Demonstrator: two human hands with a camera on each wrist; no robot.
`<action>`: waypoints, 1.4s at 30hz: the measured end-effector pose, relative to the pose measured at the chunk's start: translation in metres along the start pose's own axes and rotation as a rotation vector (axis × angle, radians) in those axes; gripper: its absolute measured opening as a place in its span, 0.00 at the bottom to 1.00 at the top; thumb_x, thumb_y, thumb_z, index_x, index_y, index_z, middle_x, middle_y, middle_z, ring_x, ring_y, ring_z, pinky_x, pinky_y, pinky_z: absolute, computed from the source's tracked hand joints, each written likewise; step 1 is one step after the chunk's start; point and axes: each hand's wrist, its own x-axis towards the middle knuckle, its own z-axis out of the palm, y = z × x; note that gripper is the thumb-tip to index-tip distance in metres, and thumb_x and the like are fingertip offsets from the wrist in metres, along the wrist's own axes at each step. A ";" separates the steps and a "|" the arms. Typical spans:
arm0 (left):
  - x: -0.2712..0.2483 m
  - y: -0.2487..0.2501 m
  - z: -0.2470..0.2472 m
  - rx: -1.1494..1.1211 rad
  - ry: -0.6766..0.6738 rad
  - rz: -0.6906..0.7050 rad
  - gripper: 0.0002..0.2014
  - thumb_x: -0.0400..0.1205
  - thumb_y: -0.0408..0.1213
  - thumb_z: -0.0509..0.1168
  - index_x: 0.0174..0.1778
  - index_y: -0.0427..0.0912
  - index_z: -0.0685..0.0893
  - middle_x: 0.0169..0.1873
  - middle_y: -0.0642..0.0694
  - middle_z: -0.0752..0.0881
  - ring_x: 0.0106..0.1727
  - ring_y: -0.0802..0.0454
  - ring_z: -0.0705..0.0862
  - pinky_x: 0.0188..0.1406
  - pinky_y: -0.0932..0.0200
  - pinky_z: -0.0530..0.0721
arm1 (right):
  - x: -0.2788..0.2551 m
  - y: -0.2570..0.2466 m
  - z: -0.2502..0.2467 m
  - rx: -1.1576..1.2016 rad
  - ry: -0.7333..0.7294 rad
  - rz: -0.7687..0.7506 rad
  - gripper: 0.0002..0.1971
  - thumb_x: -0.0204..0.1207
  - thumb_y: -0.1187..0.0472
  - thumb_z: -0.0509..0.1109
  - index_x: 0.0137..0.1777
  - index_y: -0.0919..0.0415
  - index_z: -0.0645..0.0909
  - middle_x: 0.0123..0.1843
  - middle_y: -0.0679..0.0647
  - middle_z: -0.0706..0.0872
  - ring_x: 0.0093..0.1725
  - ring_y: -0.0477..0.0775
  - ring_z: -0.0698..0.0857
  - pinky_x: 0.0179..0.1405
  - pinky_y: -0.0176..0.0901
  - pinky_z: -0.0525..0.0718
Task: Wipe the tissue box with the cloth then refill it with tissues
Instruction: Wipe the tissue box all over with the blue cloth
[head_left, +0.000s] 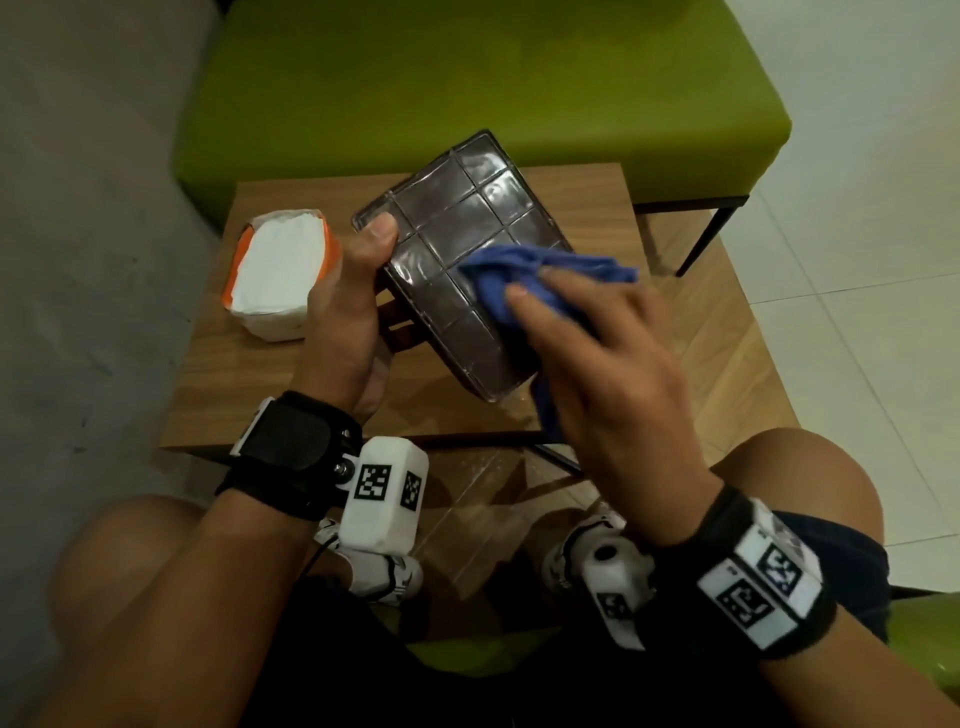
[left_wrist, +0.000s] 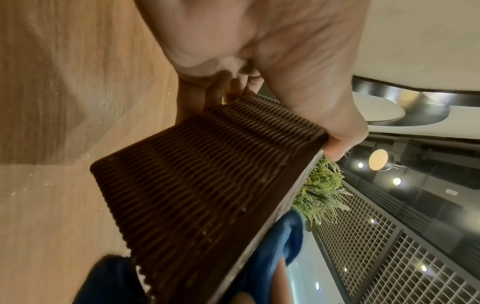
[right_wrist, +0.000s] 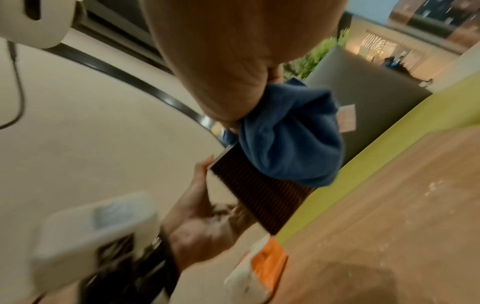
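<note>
Tissue box (head_left: 462, 260) tilted off table (head_left: 597, 208), long axis far-left to near-right.

text: none legible — wrist camera blocks (head_left: 387, 499) | coded square markers only

The head view is dim and warm, with soft light from above and no hard shadows; its corners darken and straight lines bow toward the edges. Pale glare streaks the glossy panels of the tissue box (head_left: 462, 249), strongest at its far right corner. The left wrist view is sharper on the woven side of the box, while the palm at the top and the blue cloth (left_wrist: 275, 253) at the bottom are soft. Small round lamps on the right burn out to white. The right wrist view is smeared throughout (motion blur, worst at lower left).
</note>
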 end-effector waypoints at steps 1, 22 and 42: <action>0.000 -0.001 0.001 0.001 0.000 -0.006 0.39 0.75 0.67 0.70 0.78 0.46 0.87 0.69 0.36 0.92 0.67 0.34 0.93 0.67 0.28 0.91 | 0.003 0.004 -0.002 0.002 0.045 0.049 0.16 0.89 0.66 0.71 0.75 0.62 0.87 0.73 0.65 0.86 0.65 0.64 0.80 0.64 0.55 0.82; 0.003 0.001 0.000 -0.040 0.016 -0.020 0.41 0.75 0.69 0.69 0.78 0.44 0.87 0.68 0.39 0.93 0.67 0.38 0.94 0.66 0.31 0.92 | -0.005 0.010 -0.009 0.009 0.091 0.043 0.12 0.88 0.67 0.68 0.63 0.65 0.92 0.65 0.65 0.88 0.58 0.67 0.81 0.59 0.44 0.76; 0.000 -0.005 0.006 0.086 -0.084 0.068 0.36 0.78 0.60 0.72 0.75 0.37 0.86 0.67 0.31 0.92 0.68 0.27 0.91 0.69 0.25 0.88 | 0.007 -0.011 -0.004 0.043 -0.020 -0.097 0.13 0.88 0.64 0.68 0.64 0.65 0.92 0.64 0.69 0.87 0.57 0.64 0.80 0.57 0.41 0.69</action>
